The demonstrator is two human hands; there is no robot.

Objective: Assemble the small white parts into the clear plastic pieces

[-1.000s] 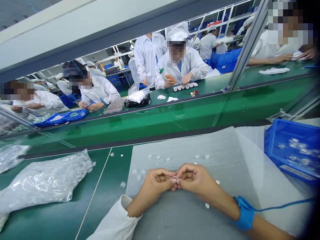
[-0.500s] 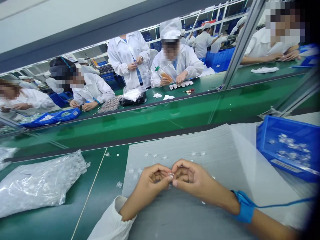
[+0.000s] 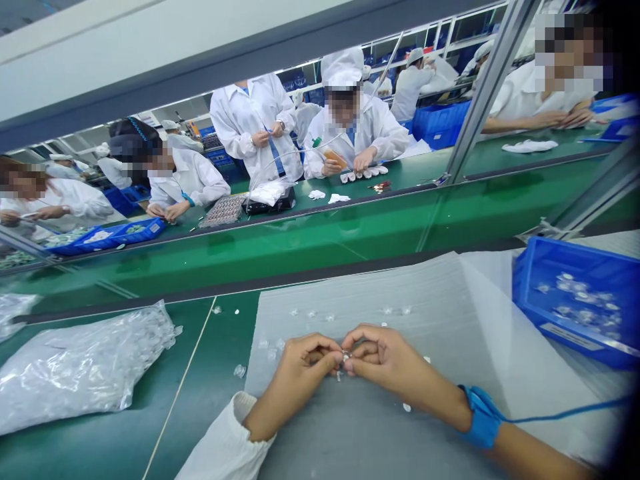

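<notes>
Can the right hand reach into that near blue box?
Probably yes: the blue box looks open on top and nothing tall blocks the right hand, though it's busy with a small part.

"What's across the way?"
"A person in a white cap (image 3: pixel 384 130) at the far green bench (image 3: pixel 419 167); another in a white coat (image 3: pixel 255 120) stands nearby."
"Left of them?"
"A black box (image 3: pixel 285 202) topped with white material (image 3: pixel 269 192), then a blue tray (image 3: pixel 145 230)."
"Right?"
"A slanting metal post (image 3: pixel 484 100) and a blue crate (image 3: pixel 441 125)."
</notes>
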